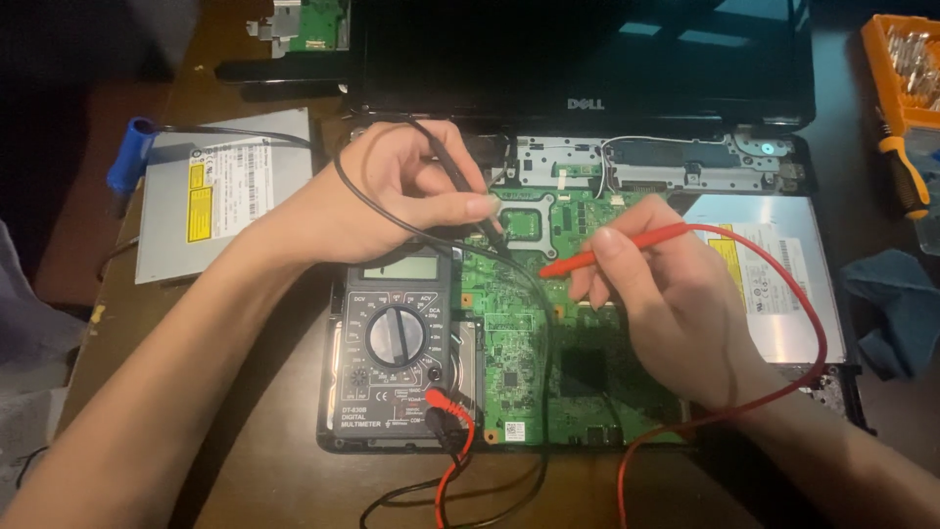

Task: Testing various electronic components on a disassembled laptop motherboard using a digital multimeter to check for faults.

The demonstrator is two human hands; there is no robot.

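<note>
An opened black laptop (587, 59) lies on the table with its green motherboard (519, 333) exposed. My left hand (392, 191) grips a black test probe (460, 181), its tip down on the board's upper part. My right hand (666, 294) holds a red test probe (612, 250), pointing left over the board. A dark digital multimeter (397, 338) with a round dial rests on the laptop's left side, below my left hand. Red and black leads (446, 431) plug into its lower right corner.
A silver optical drive (220, 191) lies at the left, another (783, 274) at the right in the laptop base. A yellow-handled screwdriver (906, 171) and an orange parts box (906, 69) sit far right. A blue cloth (896, 304) and a small green board (313, 24) are also present.
</note>
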